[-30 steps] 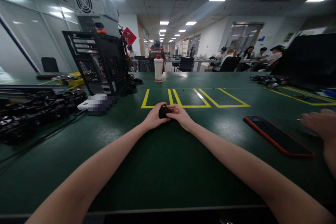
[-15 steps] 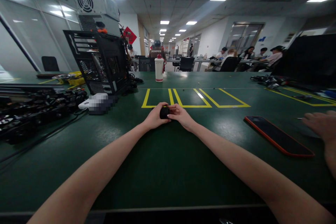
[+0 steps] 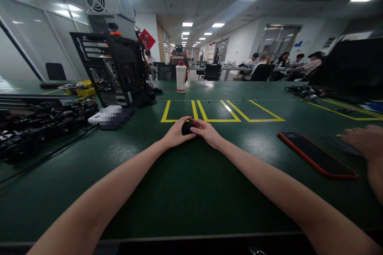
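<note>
A small black rounded object [image 3: 186, 128] was between the person's hands, above the green tabletop [image 3: 191, 195], well in from its near edge and just short of the yellow tape outlines [image 3: 224, 120]. The left hand [image 3: 176, 132] was curled in a C around its left side; the right hand [image 3: 208, 132] was partly closed, thumb and fingertips apparently pinching its right side. Fingers hid much of it, so whether it touched the surface could not be told. As far as could be judged, handling was underway: the object was in hand, and release and setting down were not yet done. A smartphone [image 3: 318, 154] lay to the right, near a co-worker's hand [image 3: 362, 141]; a white bottle [image 3: 180, 77] stood toward the far edge.
</note>
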A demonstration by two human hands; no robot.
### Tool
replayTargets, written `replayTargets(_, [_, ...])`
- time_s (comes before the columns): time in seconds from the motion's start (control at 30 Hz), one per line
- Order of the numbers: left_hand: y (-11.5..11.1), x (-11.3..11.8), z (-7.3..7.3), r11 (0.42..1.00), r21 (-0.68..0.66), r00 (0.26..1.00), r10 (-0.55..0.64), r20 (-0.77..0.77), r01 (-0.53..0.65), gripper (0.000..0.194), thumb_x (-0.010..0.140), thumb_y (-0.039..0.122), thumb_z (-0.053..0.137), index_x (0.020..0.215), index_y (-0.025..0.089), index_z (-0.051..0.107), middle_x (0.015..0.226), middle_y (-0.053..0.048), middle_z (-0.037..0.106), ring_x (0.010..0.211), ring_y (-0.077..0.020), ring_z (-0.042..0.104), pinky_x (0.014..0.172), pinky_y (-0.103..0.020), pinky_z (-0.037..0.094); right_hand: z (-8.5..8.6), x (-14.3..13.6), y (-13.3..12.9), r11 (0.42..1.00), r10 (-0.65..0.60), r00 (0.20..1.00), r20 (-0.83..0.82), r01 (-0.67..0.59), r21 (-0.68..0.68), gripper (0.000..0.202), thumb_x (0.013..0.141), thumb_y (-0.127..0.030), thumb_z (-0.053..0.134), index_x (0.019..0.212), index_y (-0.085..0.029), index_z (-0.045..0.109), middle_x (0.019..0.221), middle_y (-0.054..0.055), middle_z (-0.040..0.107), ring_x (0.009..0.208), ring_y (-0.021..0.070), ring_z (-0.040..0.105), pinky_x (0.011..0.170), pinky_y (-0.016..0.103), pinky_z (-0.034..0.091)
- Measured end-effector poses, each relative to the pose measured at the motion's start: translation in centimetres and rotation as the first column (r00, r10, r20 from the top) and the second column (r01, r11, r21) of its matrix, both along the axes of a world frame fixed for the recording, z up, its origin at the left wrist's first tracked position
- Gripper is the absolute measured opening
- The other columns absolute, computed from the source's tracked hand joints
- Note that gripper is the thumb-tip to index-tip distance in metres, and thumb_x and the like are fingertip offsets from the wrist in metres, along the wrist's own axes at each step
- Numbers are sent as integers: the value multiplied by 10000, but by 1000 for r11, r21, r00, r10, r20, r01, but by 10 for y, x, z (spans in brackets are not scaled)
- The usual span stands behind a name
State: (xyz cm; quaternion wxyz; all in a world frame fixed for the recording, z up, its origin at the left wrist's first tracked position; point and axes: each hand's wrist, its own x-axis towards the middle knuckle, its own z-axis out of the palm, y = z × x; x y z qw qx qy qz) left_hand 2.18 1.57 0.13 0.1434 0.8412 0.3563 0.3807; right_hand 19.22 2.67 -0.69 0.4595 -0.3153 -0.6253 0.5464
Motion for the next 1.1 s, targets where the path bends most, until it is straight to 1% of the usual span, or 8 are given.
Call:
replayTargets(0.23, [1, 1, -2, 998, 53, 999, 21, -50, -18, 621, 722, 364, 602, 1249, 190, 323, 1259, -122, 439, 1166, -262, 424, 975, -445, 337, -1, 0, 1, 1000, -3, 1000, -16, 3, -26, 413, 655, -191, 668, 1057, -202, 573, 1067, 60, 584, 999, 188, 535, 906, 397, 400])
replayTargets(0.4, [1, 1, -1, 995, 103, 997, -8, -72, 15, 668, 725, 305, 603, 1290, 212, 260, 1317, -108, 380, 1210, -249, 377, 998, -439, 311, -3, -1, 3, 999, 25, 999, -46, -27, -44, 406, 650, -188, 670, 1046, -192, 580, 1081, 67, 593, 998, 190, 547, 915, 400, 397])
replayTargets(0.47, [2, 1, -1, 993, 117, 997, -19, -71, 28, 655, 721, 270, 603, 1283, 215, 272, 1310, -100, 387, 1209, -238, 375, 1004, -425, 306, -3, -1, 3, 998, 34, 997, -62, -37, -44, 394, 643, -178, 672, 1028, -188, 588, 1063, 61, 601, 994, 185, 549, 923, 393, 391])
replayTargets(0.6, [4, 1, -3, 994, 109, 999, -7, -38, 11, 616, 680, 226, 629, 1224, 199, 343, 1230, -96, 454, 1144, -235, 435, 982, -411, 335, -1, -4, 1, 999, 25, 995, -96, -27, -21, 389, 606, -155, 693, 983, -189, 606, 1023, 35, 612, 986, 164, 546, 947, 363, 368])
replayTargets(0.8, [3, 1, 0, 996, 88, 1000, -27, -9, 27, 582, 661, 192, 632, 1183, 196, 374, 1182, -86, 476, 1111, -233, 454, 968, -409, 352, 4, -8, -3, 997, -53, 997, -53, 49, -66, 306, 658, -267, 664, 947, -196, 593, 936, 32, 606, 897, 163, 559, 839, 364, 428])
replayTargets(0.87, [1, 0, 1, 996, 79, 1000, -29, -8, 30, 575, 662, 189, 629, 1179, 198, 378, 1179, -84, 476, 1108, -233, 455, 966, -409, 355, 4, -8, -3, 997, -63, 997, -38, 61, -56, 329, 648, -257, 673, 957, -191, 582, 965, 42, 599, 917, 167, 551, 844, 364, 424])
replayTargets(0.97, [0, 0, 3, 998, 61, 1000, -26, -14, 27, 576, 665, 195, 625, 1183, 200, 374, 1175, -85, 478, 1101, -237, 461, 961, -413, 361, 2, -6, -1, 999, -40, 999, -23, 40, -20, 323, 646, -229, 672, 949, -176, 573, 998, 55, 587, 952, 171, 541, 879, 368, 406])
replayTargets(1.1, [2, -1, 1, 997, 67, 1000, -29, -11, 30, 563, 671, 171, 604, 1182, 200, 369, 1175, -82, 478, 1100, -226, 465, 961, -398, 365, -1, -4, 0, 999, 3, 1000, -18, -2, 39, 367, 593, -174, 705, 921, -203, 542, 958, 20, 583, 922, 161, 550, 859, 364, 422])
